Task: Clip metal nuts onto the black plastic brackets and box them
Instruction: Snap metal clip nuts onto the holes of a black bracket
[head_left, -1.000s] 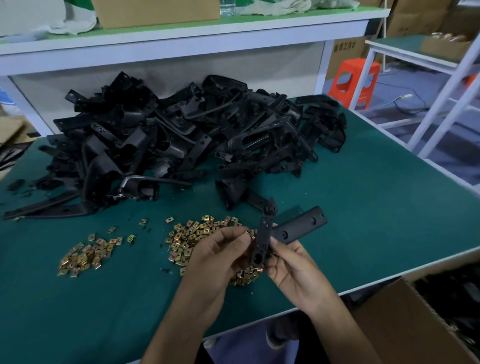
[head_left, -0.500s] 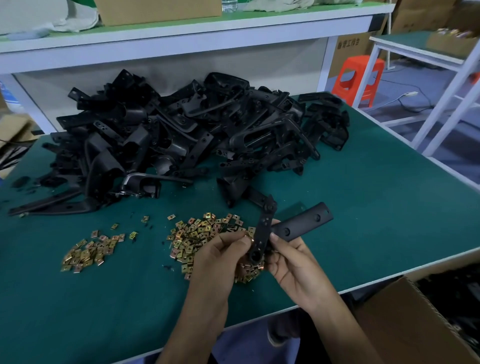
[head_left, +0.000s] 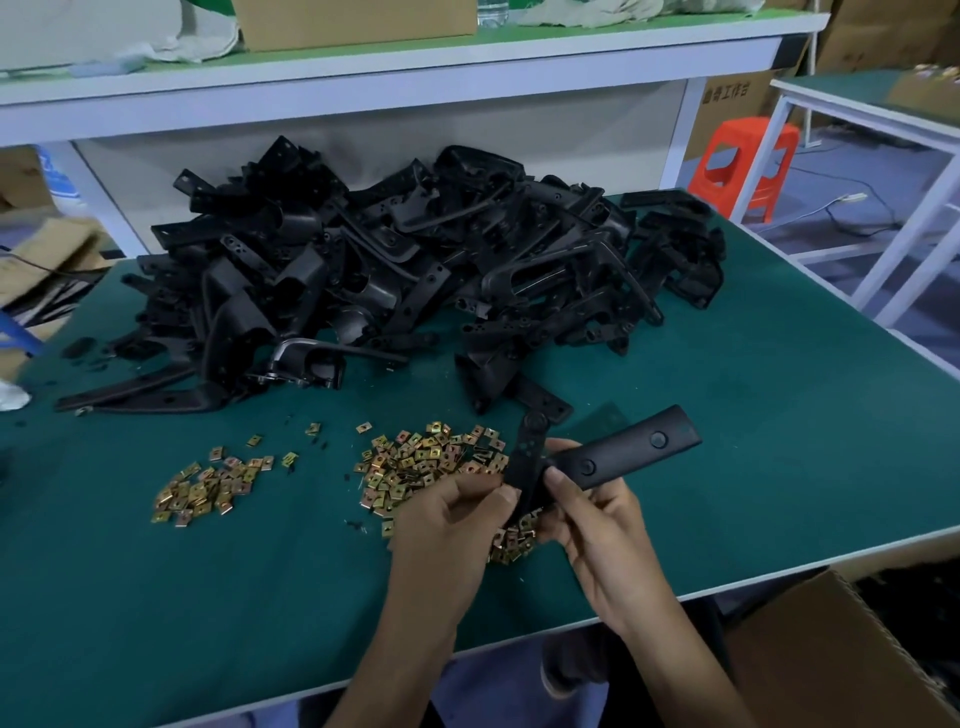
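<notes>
Leftmost on the green-topped work table (head_left: 779, 415) lies the smaller of two heaps of brass-coloured square metal nuts (head_left: 208, 488), with a few strays just beyond it. Each heap has far too many nuts to count singly. Behind it, spreading across the middle of the table, is one large tangled pile of black plastic brackets (head_left: 415, 270), dozens deep. The larger nut heap (head_left: 426, 462) sits in front of that pile, near the table's front edge.

Over this heap's right side the left hand (head_left: 447, 525) is curled, its thumb and fingertips pinching the lower end of the narrow upright arm of a single L-shaped black plastic bracket (head_left: 623, 452). A nut may be pinned under the thumb, but that spot is too dark to tell. The bracket is held just above the table. Its wider arm, with two round holes, slants up to the right. The right hand (head_left: 597, 525) grips the bracket at its corner, thumb pressed on the wide arm and fingers wrapped beneath.

One open brown cardboard box (head_left: 831, 649) stands below the table's front right edge, and one orange plastic stool (head_left: 743, 161) stands far back on the right.
</notes>
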